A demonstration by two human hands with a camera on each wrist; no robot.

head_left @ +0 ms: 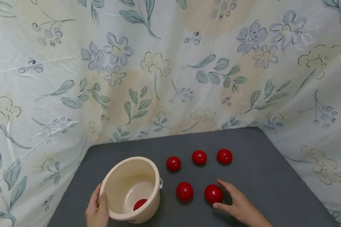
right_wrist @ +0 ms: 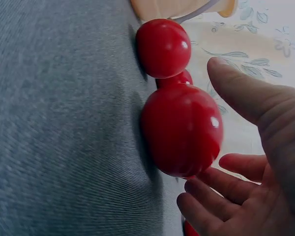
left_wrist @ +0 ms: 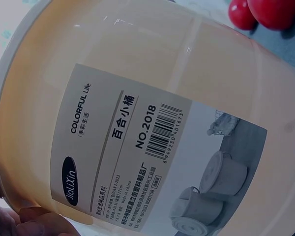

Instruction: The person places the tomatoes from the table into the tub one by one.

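A cream plastic bucket (head_left: 152, 206) stands tilted at the left of the dark table, its opening toward me. My left hand (head_left: 98, 208) grips its rim on the left side, thumb over the edge. One red ball (head_left: 140, 204) lies inside on the bottom. In the left wrist view a printed label (left_wrist: 157, 152) covers the bucket's side. My right hand (head_left: 238, 203) is spread around a glossy red ball (head_left: 213, 194) on the table. In the right wrist view the thumb stands apart from this ball (right_wrist: 182, 130), with the other fingers close by its far side.
Another red ball (head_left: 184, 192) sits between the bucket and my right hand. Behind stand three more in a row: a left ball (head_left: 173, 164), a middle ball (head_left: 199, 157) and a right ball (head_left: 224, 156). A flowered cloth (head_left: 170, 78) hangs along the table's back and sides.
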